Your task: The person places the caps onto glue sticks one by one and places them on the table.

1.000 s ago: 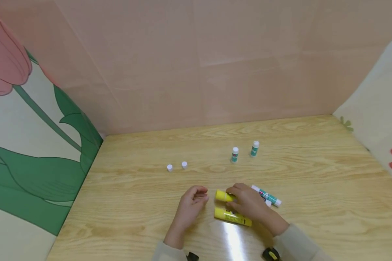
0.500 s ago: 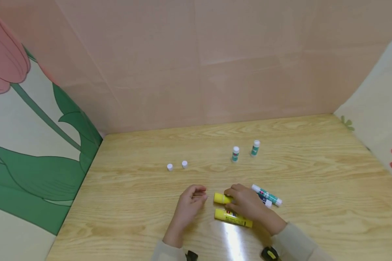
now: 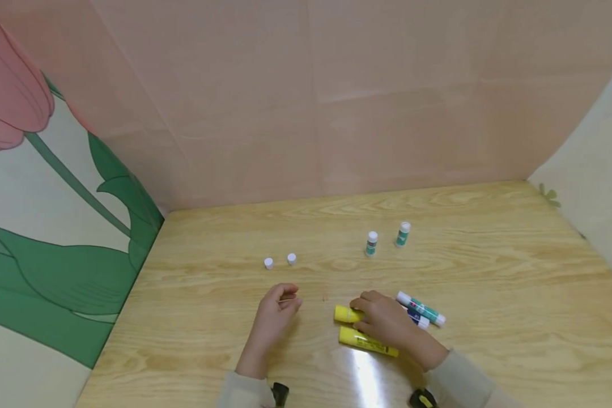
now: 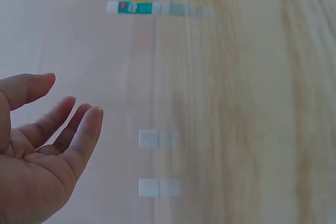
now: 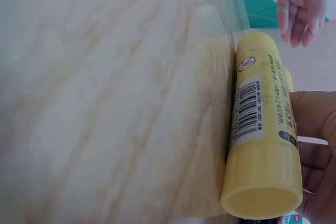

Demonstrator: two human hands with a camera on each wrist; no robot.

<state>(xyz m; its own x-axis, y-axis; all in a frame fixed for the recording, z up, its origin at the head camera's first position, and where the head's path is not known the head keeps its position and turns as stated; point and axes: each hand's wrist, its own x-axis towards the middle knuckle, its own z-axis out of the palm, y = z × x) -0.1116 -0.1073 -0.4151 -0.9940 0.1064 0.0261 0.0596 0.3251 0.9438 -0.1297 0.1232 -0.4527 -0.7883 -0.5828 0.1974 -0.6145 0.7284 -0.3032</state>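
In the head view my right hand (image 3: 387,323) grips a yellow glue stick (image 3: 347,314) that lies on its side, its far half covered by the fingers. Just nearer lies a second yellow glue stick (image 3: 368,341), whose barcode side (image 5: 249,111) fills the right wrist view. My left hand (image 3: 272,317) hovers over the table to the left, fingers loosely bent and holding nothing. The left wrist view shows its palm (image 4: 37,182) and parted thumb. Beyond it stand two small white caps, one (image 3: 268,263) left of the other (image 3: 292,258).
Two small teal-and-white glue sticks stand upright at the back, one (image 3: 371,245) left of the other (image 3: 403,234). Behind my right hand lie a teal-and-white glue stick (image 3: 421,309) and a dark-blue-labelled one (image 3: 418,318). A pink backdrop (image 3: 311,113) closes the table's far edge.
My left hand has drawn away to the left, widening the space to the yellow glue sticks. My right hand keeps hold of its glue stick, hardly moving.
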